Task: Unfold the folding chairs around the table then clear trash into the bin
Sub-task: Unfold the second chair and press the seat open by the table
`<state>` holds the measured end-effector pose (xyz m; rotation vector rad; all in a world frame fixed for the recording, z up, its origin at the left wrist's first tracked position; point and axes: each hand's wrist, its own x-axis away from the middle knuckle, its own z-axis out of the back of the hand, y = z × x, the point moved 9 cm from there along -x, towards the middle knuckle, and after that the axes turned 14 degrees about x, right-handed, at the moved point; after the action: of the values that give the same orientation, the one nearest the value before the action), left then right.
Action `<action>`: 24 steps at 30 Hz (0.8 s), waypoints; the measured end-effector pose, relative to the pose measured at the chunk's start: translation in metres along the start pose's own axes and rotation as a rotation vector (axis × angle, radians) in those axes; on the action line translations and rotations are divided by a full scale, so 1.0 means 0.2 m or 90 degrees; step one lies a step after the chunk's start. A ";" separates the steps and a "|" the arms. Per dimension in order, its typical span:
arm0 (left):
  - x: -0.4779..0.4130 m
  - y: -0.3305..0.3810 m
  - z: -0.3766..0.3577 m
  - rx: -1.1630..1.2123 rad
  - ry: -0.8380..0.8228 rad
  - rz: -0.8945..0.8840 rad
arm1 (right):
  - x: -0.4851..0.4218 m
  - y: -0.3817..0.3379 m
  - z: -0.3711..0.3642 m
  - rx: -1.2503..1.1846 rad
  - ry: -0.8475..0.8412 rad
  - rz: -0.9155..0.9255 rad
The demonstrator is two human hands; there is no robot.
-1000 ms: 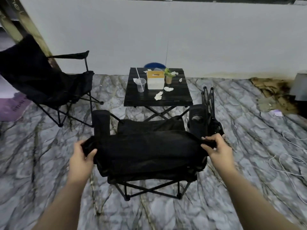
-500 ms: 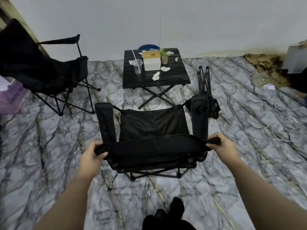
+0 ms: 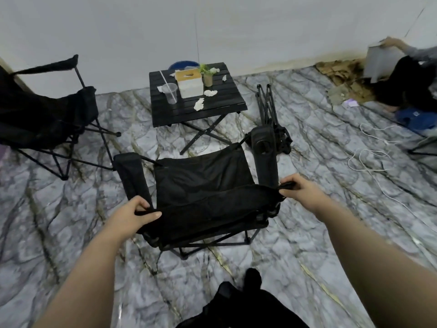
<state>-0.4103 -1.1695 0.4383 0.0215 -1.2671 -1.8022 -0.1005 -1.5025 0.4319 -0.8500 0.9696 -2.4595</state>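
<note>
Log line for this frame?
middle chair: unfolded | left hand: grips chair | right hand: grips chair | tissues: on table

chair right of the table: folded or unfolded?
Folded. The chair stands as a narrow bundle, legs bunched together, beside the table.

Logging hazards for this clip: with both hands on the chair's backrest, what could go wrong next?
1. The folded chair sits right by the armrest of the open chair; shifting the open chair may knock it over.
2. Pushed forward, the open chair could bump the table and tip the cup.
3. The left hand and right hand grip only fabric corners, which may slip.
</note>
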 end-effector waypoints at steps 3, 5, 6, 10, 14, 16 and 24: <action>-0.04 0.21 -0.17 0.058 -0.070 -0.038 | 0.04 0.03 0.01 -0.087 -0.033 -0.017; -0.06 0.39 -0.33 0.078 -0.108 -0.075 | 0.05 0.08 0.07 -0.140 -0.036 -0.046; -0.07 0.47 -0.42 0.079 -0.129 -0.089 | 0.04 0.10 0.10 -0.161 -0.027 -0.058; -0.14 0.81 -0.83 0.078 -0.215 -0.123 | 0.01 0.22 0.35 -0.203 0.030 -0.092; -0.25 1.16 -1.26 0.079 -0.273 -0.144 | -0.06 0.38 0.68 -0.224 0.043 -0.099; -0.31 1.32 -1.50 0.088 -0.285 -0.150 | -0.13 0.49 0.87 -0.213 0.045 -0.103; -0.51 1.68 -2.38 0.152 -0.272 -0.035 | -0.35 1.13 1.56 -0.144 0.027 -0.205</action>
<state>0.0954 -1.4759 0.4200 -0.2064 -1.7945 -1.7469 0.1796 -1.7758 0.4247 -1.1077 1.2274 -2.6771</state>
